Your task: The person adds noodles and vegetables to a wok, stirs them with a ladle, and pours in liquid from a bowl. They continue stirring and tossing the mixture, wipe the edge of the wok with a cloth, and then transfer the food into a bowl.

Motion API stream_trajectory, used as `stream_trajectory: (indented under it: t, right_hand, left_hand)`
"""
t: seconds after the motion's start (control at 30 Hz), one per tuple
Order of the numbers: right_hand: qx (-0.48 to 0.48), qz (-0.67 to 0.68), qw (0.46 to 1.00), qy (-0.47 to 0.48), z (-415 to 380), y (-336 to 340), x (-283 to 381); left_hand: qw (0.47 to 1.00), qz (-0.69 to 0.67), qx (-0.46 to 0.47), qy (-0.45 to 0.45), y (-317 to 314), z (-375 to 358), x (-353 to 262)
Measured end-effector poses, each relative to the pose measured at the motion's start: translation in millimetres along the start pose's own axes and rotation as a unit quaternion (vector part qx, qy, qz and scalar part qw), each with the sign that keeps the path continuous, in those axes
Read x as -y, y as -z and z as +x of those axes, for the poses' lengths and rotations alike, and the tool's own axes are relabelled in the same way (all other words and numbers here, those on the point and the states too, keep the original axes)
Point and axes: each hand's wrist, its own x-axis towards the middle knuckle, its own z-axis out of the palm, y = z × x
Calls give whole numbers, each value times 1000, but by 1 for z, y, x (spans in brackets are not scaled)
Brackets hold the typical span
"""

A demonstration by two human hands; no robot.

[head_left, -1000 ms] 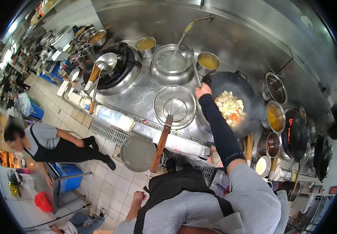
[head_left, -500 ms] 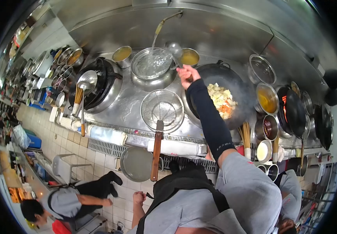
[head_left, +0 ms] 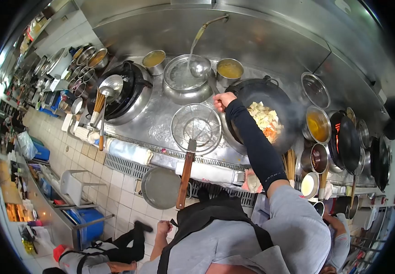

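Observation:
My right hand [head_left: 225, 101], at the end of a black sleeve, is closed around the handle of a ladle. The bowl of the ladle [head_left: 200, 67] is at the water pot [head_left: 184, 93], under the running spout [head_left: 199, 34]. To the right of that hand, a black wok [head_left: 252, 89] holds cut pale and orange pieces [head_left: 266, 119]. Low at my side, away from the stove, hangs my left hand [head_left: 164, 227], its fingers curled into a fist with nothing visible in it.
A wire strainer [head_left: 186, 176] lies across a round pan on the counter. Two metal pots of yellowish liquid [head_left: 154, 59] [head_left: 230, 70] flank the water pot. Left stands another wok [head_left: 133, 102] with a perforated skimmer [head_left: 111, 85]. A person [head_left: 90, 260] is at lower left.
The ladle's bowl has come down and nearer, to the water pot under the spout. My view has shifted slightly. The person at lower left has changed position.

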Motion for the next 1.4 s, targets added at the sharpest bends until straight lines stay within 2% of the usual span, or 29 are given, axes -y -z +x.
stream_trajectory:
  t: [0.07,0.17,0.33,0.4,0.43,0.53,0.63,0.73,0.83,0.9,0.97,1.03,1.13,1.2,1.23,1.3,1.33,1.37,1.4]
  right_hand:
    - [79,125,986,-78,0,0,-1]
    - [135,194,968,-84,-4,-4,1]
    - [142,303,933,-136,-27,-23,31]
    - [167,328,917,-156,-30,-26,40]
    - [169,332,915,-154,-31,-27,43]
    - [158,323,925,-127,-38,-29,48]
    - [160,315,930,-97,-40,-25,49]
    - [157,321,931,-68,-57,-18,42]
    - [197,340,919,-32,-78,2,21]
    - [198,345,918,-9,-104,20,4]
    - [206,343,916,8,-135,42,-14]
    - [205,355,912,10,-171,68,-29]
    - [128,305,943,28,-241,99,-35]
    - [29,242,969,33,-283,107,-31]
    - [-37,156,986,32,-297,111,-30]
    - [-137,-87,987,11,-326,111,-29]
    - [-183,-207,961,-2,-336,113,-33]
    - [-230,-258,938,-3,-343,117,-40]
    - [-267,-317,909,45,-344,132,-58]
  left_hand:
    - [999,30,13,3,0,3,-5]
    - [999,48,21,-6,-1,7,-8]
    - [996,83,39,8,-1,11,-6]
    - [998,40,42,20,3,20,6]
    - [999,18,44,27,3,24,10]
    - [995,86,37,22,-2,4,0]
    - [997,33,62,19,1,15,10]
    - [996,81,49,0,-1,9,5]
    - [990,132,50,-10,0,8,-5]
    - [921,306,117,-212,16,25,2]
    - [916,316,128,-211,21,33,0]
    - [982,173,72,-3,3,18,-27]
    - [969,220,109,-30,5,36,-39]
    - [886,366,182,-221,20,69,-26]
    - [906,352,162,-169,12,66,-38]
    - [984,156,86,20,-10,46,-65]
    - [984,152,92,8,-16,44,-74]
    - [984,147,97,-5,-19,43,-81]
    - [984,142,103,-17,-22,43,-87]
